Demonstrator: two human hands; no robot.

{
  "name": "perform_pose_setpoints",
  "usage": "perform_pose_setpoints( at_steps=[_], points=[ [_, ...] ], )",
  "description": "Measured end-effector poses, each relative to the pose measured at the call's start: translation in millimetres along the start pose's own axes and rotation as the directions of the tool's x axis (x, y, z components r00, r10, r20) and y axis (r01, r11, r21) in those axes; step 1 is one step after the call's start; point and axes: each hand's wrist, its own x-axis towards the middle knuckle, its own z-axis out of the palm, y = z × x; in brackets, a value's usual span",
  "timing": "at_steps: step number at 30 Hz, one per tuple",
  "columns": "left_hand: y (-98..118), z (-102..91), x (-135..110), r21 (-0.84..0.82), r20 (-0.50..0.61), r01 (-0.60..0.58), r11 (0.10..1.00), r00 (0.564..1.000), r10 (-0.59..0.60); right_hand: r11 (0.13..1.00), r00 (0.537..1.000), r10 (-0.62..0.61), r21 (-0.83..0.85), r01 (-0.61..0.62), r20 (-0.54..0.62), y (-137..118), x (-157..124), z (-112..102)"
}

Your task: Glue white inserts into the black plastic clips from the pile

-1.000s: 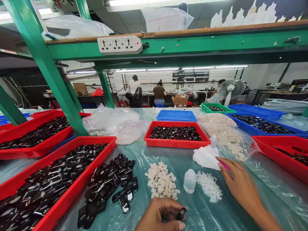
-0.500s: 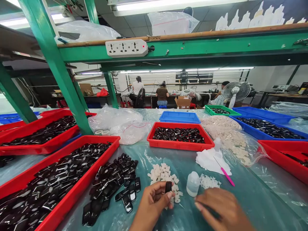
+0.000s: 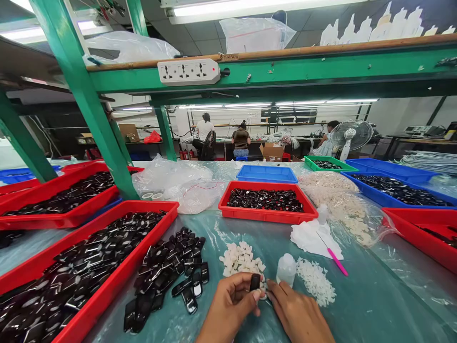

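Note:
My left hand (image 3: 233,302) is closed, holding a small black plastic casing (image 3: 254,282) upright between thumb and fingers. Close by on the right, my right hand (image 3: 296,307) has its fingers drawn together, their tips almost at the casing; whatever they pinch is hidden. A pile of whitish plastic pieces (image 3: 240,259) lies just beyond my left hand. Behind my right fingers stands a translucent bottle (image 3: 286,269), partly covered by them. To its right spreads a heap of tiny white bits (image 3: 316,282). Loose black casings (image 3: 167,267) are piled left of my hands.
A long red tray (image 3: 171,209) of black casings runs along the left. Another red tray (image 3: 235,215) sits ahead, before a blue tray (image 3: 267,174). A pink-handled pick (image 3: 337,261) lies by a white cloth (image 3: 303,237). A green shelf beam (image 3: 303,71) crosses above.
My right hand has moved left from beside the tiny white bits to the casing, and the dark slender thing in it no longer shows. My left hand has shifted slightly right, keeping the casing.

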Motion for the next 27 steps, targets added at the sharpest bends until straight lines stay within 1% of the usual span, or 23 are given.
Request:
perform_pose_setpoints(
  at_steps=[4,7,10,12,14,16,18,21,22,25,27],
  points=[
    [0,2.0,-1,0.003,0.010,0.007,1.000,1.000,-0.007,0.999,0.999,0.021,0.044,-0.019,-0.041,-3,0,0],
    [-1,2.4,-1,-0.007,0.021,0.004,1.000,1.000,-0.004,0.995,0.996,0.016,0.101,-0.007,-0.093,-3,-1,-1],
    [-2,1.4,-2,0.001,0.046,0.004,1.000,0.999,-0.004,0.983,0.987,0.012,0.180,0.017,-0.159,-1,-1,-9],
    [-3,0.7,-2,0.013,0.064,-0.002,1.000,0.998,0.001,0.966,0.976,0.049,0.258,0.007,-0.212,1,0,-17],
    [-3,0.5,-4,0.040,0.089,-0.006,0.999,0.996,0.002,0.923,0.958,0.133,0.383,-0.026,-0.256,2,1,-26],
    [-4,0.7,-5,0.071,0.114,0.003,0.997,0.993,-0.011,0.859,0.941,0.200,0.511,-0.034,-0.274,2,3,-33],
    [-5,0.8,-6,0.092,0.139,0.013,0.996,0.990,-0.026,0.814,0.939,0.202,0.580,-0.005,-0.277,2,5,-37],
    [-12,-0.3,-7,0.105,0.153,0.010,0.994,0.988,-0.026,0.781,0.947,0.167,0.623,0.044,-0.276,2,5,-35],
    [-15,-1.0,-7,0.105,0.146,0.008,0.994,0.989,-0.024,0.770,0.947,0.163,0.636,0.054,-0.278,2,4,-34],
    [-22,-2.3,-8,0.083,0.079,0.001,0.997,0.997,-0.008,0.727,0.947,0.164,0.683,0.073,-0.276,1,3,-30],
    [-21,-1.5,-8,0.084,0.073,0.009,0.996,0.997,-0.015,0.687,0.942,0.211,0.726,0.047,-0.261,-1,3,-30]
  ],
)
